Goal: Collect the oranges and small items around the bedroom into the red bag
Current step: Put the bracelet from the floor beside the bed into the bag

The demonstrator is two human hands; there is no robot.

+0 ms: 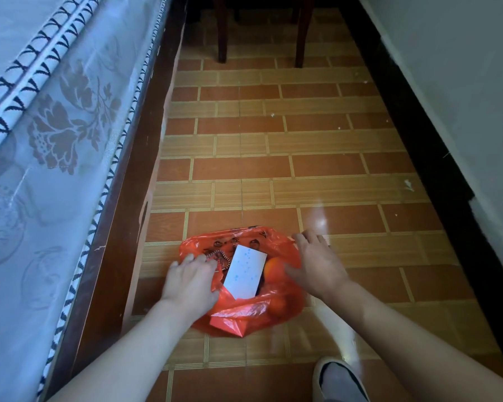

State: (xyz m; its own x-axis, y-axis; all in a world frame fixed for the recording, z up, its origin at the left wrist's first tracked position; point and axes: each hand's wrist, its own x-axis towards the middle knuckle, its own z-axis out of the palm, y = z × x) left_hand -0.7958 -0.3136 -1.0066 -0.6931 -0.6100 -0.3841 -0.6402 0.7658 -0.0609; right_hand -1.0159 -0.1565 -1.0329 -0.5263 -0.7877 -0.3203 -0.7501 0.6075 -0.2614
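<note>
Down on the floor, the left hand (190, 281) rests palm-down on the left rim of the crumpled red plastic bag (256, 314), its fingers bent over the plastic; whether they actually pinch it is hard to tell, since the fingertips are hidden against the folds. The right hand (317, 264) sits at the bag's right rim with fingers spread and loosely straight, gripping nothing that shows; it is smeared by motion blur, so contact with the plastic cannot be judged.

Between the two hands the bag lies open on the orange-brown tiled floor (288, 169), just beside the dark wooden bed frame (145, 158). Inside, a flat white rectangular box with pale blue specks (246, 271) lies tilted on top of the contents. A short length of metal bead chain (218, 256) shows at the box's upper left, partly covered by the left hand's fingers. A round orange (273, 269) peeks out at the box's right edge, and a second orange (278, 307) shows dimly through the plastic nearer the person; anything deeper is hidden.

A grey slipper on a foot (339, 381) is cut off by the lower edge. The white floral-patterned mattress cover (50, 126) fills the left side, and two dark wooden chair legs (302, 33) stand at the far end of the floor.
</note>
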